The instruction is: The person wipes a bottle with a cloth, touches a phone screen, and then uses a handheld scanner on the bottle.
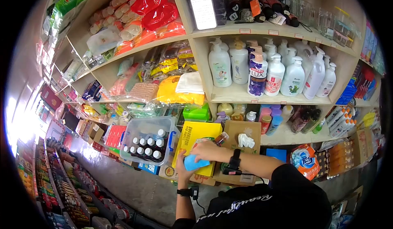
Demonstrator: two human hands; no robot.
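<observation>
My left hand [183, 169] is wrapped round the lower left side of a light blue object [194, 162], perhaps a cloth. Fingers of my right hand [206, 150] are bent over its top, close to my left hand. Beside my right hand, a small dark bottle with a reddish-brown cap [222, 138] lies tilted; whether the hand holds it is unclear. Both hands are over a yellow box [196, 131]. A cardboard box [233, 133] on the right bears a crumpled white tissue [246, 140].
Left of the yellow box stands a clear bin [141, 124] of dark bottles with white caps. Behind are shelves with pump bottles [256, 74], and a lit phone [202, 9] stands higher up. A red and blue package [304, 162] sits at the right.
</observation>
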